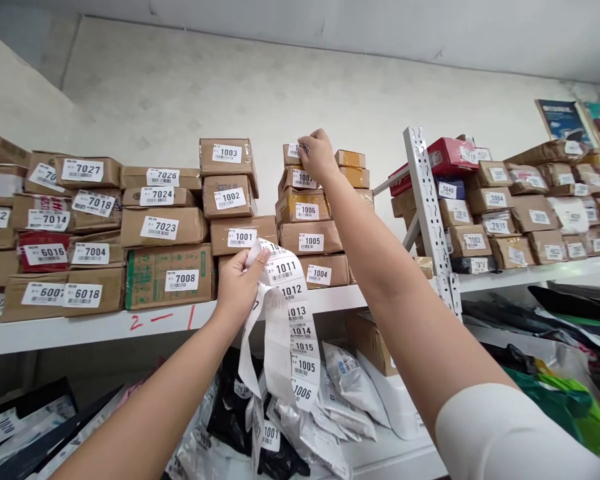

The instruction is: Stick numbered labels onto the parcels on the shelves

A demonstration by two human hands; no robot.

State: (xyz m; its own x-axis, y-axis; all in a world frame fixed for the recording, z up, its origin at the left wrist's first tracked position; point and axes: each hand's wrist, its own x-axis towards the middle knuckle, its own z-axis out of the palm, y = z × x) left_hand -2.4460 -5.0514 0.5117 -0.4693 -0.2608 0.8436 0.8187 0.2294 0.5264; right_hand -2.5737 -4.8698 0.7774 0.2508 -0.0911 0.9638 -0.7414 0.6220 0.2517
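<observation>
My left hand [237, 283] pinches a long strip of white number labels [304, 348] between thumb and fingers. The strip hangs in loops below the hand, with printed numbers such as 1011, 1012 and 1006 facing me. My right hand [320, 157] reaches up to the top of a stack, its fingers pinched on a white label [293, 150] against the front of a small cardboard box [287, 161]. The fingers cover part of that label's number. Beneath it are boxes labelled 1007, 1006 [293, 207], 1005 [290, 238] and 1004.
Stacked labelled boxes [163, 227] line the white shelf [100, 331] on the left. A perforated metal upright [430, 213] stands right of my right arm, with more parcels [500, 200] beyond. Plastic-wrapped packages [353, 380] fill the shelf below.
</observation>
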